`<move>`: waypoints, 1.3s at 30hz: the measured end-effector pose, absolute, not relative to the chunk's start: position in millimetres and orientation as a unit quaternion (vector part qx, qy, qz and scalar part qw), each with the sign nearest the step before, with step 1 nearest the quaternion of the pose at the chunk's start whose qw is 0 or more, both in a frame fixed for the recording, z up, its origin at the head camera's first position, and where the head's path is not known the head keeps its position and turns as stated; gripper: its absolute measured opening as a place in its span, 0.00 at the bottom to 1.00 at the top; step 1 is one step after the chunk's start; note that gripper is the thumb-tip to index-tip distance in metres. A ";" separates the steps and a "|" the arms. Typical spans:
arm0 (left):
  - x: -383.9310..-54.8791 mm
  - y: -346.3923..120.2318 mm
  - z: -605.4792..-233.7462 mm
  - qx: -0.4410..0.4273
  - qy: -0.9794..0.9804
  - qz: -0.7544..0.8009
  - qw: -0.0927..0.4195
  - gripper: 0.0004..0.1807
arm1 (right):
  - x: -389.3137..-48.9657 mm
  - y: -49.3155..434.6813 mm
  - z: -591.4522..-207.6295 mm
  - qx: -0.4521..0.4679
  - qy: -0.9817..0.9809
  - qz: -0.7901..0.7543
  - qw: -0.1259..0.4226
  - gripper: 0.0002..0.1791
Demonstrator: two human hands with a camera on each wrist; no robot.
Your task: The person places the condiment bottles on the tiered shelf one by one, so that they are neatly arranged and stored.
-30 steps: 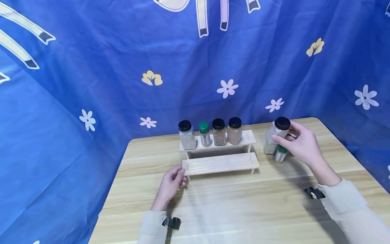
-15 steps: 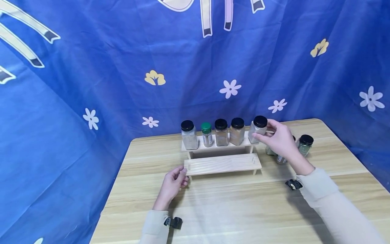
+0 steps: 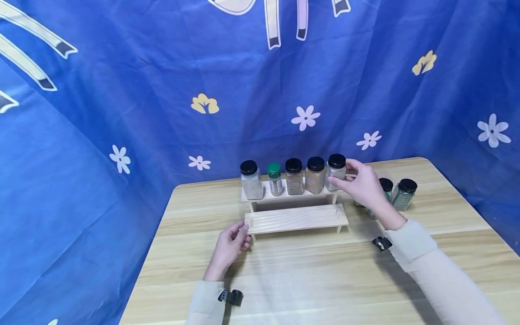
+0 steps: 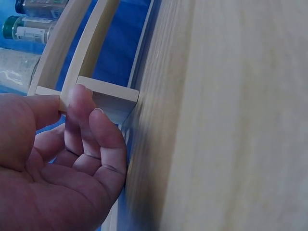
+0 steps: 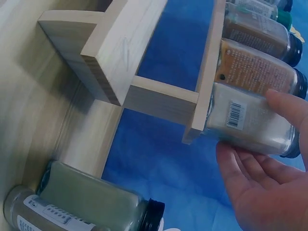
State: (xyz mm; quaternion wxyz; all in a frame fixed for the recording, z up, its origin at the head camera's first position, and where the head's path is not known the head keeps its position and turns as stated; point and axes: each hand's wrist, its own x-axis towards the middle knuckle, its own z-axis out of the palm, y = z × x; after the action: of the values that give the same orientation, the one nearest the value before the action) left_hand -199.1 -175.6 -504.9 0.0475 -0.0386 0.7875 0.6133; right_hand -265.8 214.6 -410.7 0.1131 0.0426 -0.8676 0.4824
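Note:
A two-tier wooden spice rack stands toward the back of the table. My left hand pinches the left end of its lower shelf; the left wrist view shows the thumb and fingertips at the board's edge. At the upper shelf's right end, my right hand grips a spice jar with pale contents and a black lid, thumb on one side and fingers on the other. Left of it on that shelf are a tan-filled jar, a brown-filled jar, a green-lidded small jar and a pale jar.
Right of the rack stand more jars: a black-lidded jar of green contents and others partly hidden by my right arm. The right wrist view shows a pale green jar beside a labelled jar. A blue patterned curtain hangs behind the table.
My right hand has carried the pale jar left from the group on the table to the upper shelf, then slid it closer to the tan-filled jar. The left hand stays at the rack.

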 end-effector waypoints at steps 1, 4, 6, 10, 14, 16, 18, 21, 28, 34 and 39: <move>-199.0 -175.5 -504.9 -0.039 0.788 0.613 0.048 0.30 | -265.9 214.5 -410.8 0.041 -0.868 0.481 0.113 0.34; -198.9 -174.6 -505.2 -0.042 0.789 0.612 0.047 0.31 | -264.5 216.3 -410.3 0.037 -0.869 0.480 0.110 0.37; -199.2 -174.3 -505.9 -0.043 0.788 0.612 0.047 0.30 | -262.5 219.4 -409.7 0.039 -0.866 0.487 0.105 0.39; -199.8 -174.5 -507.3 -0.042 0.788 0.612 0.045 0.30 | -256.0 230.0 -407.9 0.052 -0.851 0.515 0.093 0.40; -200.9 -176.6 -508.5 -0.039 0.790 0.610 0.038 0.29 | -246.8 244.9 -408.9 0.049 -0.841 0.528 0.104 0.38; -201.4 -177.9 -508.7 -0.039 0.791 0.610 0.036 0.28 | -241.8 253.3 -411.7 0.041 -0.841 0.527 0.117 0.36; -201.6 -179.0 -508.5 -0.041 0.789 0.613 0.035 0.27 | -236.9 261.9 -415.6 0.034 -0.841 0.523 0.131 0.35; -202.1 -180.1 -508.8 -0.041 0.785 0.617 0.037 0.26 | -229.4 274.8 -422.1 0.026 -0.843 0.516 0.149 0.33; -201.5 -181.5 -508.6 -0.041 0.785 0.616 0.043 0.27 | -215.1 296.5 -439.9 0.021 -0.846 0.507 0.163 0.32; -203.0 -179.1 -509.6 -0.041 0.786 0.615 0.043 0.26 | -209.7 304.0 -452.3 0.032 -0.855 0.491 0.165 0.29; -203.1 -177.0 -510.1 -0.043 0.784 0.617 0.047 0.26 | -207.9 306.5 -455.6 0.031 -0.867 0.468 0.167 0.30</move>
State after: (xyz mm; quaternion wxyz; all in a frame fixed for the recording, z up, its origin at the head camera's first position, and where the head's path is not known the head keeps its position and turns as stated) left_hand -203.1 -177.0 -510.1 0.0467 -0.0428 0.7843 0.6172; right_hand -207.9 306.5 -455.6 0.1670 0.0309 -0.8673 0.4679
